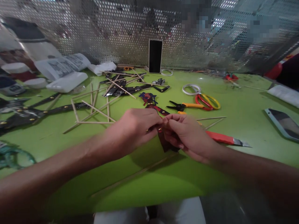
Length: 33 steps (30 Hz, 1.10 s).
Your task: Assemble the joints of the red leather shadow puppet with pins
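Note:
Over the near middle of the green table, my left hand (136,130) and my right hand (187,133) meet at the fingertips. Both are closed in a pinch on a flat, jointed paper figure (148,99) in dark red and black. Its cut-out head points away from me, and small gold fasteners show at its joints. A dark lower piece of the figure hangs below my right fingers. The exact spot being pinched is hidden behind the fingers. Under the hands, a thin wooden stick (140,170) lies slantwise on the table.
Wooden sticks (95,109) and black jointed figures (30,113) spread across the left. To the right lie orange-handled pliers (187,105), a tape roll (191,89), a red utility knife (221,137) with its blade out, and a phone (283,124). Another phone (155,57) stands against the perforated metal screen (112,37).

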### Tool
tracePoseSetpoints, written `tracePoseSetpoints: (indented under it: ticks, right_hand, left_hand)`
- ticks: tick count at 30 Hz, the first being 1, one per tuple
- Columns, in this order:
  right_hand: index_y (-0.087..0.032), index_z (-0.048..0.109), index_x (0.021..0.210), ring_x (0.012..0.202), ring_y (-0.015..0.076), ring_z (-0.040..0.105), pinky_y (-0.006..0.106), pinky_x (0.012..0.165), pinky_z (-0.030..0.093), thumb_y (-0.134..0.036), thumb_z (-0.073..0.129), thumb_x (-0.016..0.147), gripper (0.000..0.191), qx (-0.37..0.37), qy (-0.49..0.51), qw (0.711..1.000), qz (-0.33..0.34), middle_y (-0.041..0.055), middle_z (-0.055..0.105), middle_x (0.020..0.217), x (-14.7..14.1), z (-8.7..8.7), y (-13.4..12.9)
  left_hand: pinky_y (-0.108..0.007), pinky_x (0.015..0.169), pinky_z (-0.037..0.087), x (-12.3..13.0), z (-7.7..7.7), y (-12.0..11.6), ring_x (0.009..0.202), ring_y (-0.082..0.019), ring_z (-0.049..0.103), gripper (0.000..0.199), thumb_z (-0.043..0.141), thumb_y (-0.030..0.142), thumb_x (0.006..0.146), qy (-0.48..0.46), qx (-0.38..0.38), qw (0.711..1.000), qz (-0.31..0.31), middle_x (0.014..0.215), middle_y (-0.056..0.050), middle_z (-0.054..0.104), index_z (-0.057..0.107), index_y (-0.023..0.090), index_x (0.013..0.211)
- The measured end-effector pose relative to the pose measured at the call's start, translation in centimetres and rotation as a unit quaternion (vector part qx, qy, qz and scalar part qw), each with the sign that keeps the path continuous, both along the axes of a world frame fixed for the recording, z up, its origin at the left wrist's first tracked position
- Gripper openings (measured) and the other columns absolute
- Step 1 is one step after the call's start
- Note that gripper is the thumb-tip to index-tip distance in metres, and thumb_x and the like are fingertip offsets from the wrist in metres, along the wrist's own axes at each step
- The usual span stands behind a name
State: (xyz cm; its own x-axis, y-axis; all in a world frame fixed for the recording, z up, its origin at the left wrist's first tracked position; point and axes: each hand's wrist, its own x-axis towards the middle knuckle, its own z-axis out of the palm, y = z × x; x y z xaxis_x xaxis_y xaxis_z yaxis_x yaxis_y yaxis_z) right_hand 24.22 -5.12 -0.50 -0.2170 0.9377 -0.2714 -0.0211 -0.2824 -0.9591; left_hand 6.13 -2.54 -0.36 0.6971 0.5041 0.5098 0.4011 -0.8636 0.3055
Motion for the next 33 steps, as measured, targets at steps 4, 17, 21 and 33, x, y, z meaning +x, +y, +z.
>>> tracePoseSetpoints:
  ticks: [4, 17, 21, 33]
  right_hand:
    - [-0.019, 0.059, 0.076, 0.04, 0.0059, 0.043, 0.018, 0.037, 0.032, -0.016, 0.061, 0.074, 0.004, 0.185, -0.129, 0.974, 0.013, -0.0067, 0.055, 0.052, 0.8, -0.6, 0.1]
    - [-0.021, 0.063, 0.087, 0.058, 0.0099, 0.052, 0.023, 0.055, 0.041, -0.011, 0.059, 0.083, 0.011, 0.615, -0.366, 0.695, 0.07, -0.0017, 0.064, 0.068, 2.4, -1.6, 0.6]
    - [-0.019, 0.061, 0.081, 0.048, 0.0067, 0.046, 0.019, 0.045, 0.037, -0.015, 0.063, 0.077, 0.006, 0.377, -0.234, 0.894, 0.058, -0.0058, 0.056, 0.059, 1.4, -1.6, 0.1]
    - [-0.019, 0.05, 0.064, 0.034, 0.0021, 0.031, 0.014, 0.031, 0.016, -0.017, 0.062, 0.076, 0.017, -0.059, 0.039, 0.998, 0.002, -0.009, 0.044, 0.045, -0.1, 0.2, -0.1]
  left_hand:
    - [-0.02, 0.056, 0.04, 0.0, 0.8, 0.1, 0.058, -0.009, 0.055, 0.016, 0.058, 0.017, 0.088, -0.028, -0.173, 0.984, 0.029, 0.066, 0.0, 0.067, 0.073, 0.015, 0.081]
    - [-0.012, 0.047, 0.037, -0.7, 2.2, 1.6, 0.051, -0.004, 0.057, 0.017, 0.059, 0.008, 0.082, -0.008, -0.458, 0.886, -0.071, 0.059, 0.006, 0.067, 0.072, 0.016, 0.075]
    - [-0.014, 0.054, 0.045, -0.7, 2.0, 1.2, 0.055, -0.007, 0.06, 0.012, 0.063, 0.006, 0.079, -0.047, -0.412, 0.909, -0.045, 0.062, 0.003, 0.069, 0.073, 0.013, 0.077]
    - [-0.02, 0.067, 0.049, 0.4, 0.4, -0.2, 0.071, -0.011, 0.068, 0.018, 0.06, 0.002, 0.084, -0.081, -0.102, 0.991, 0.036, 0.079, -0.001, 0.076, 0.075, 0.014, 0.083]
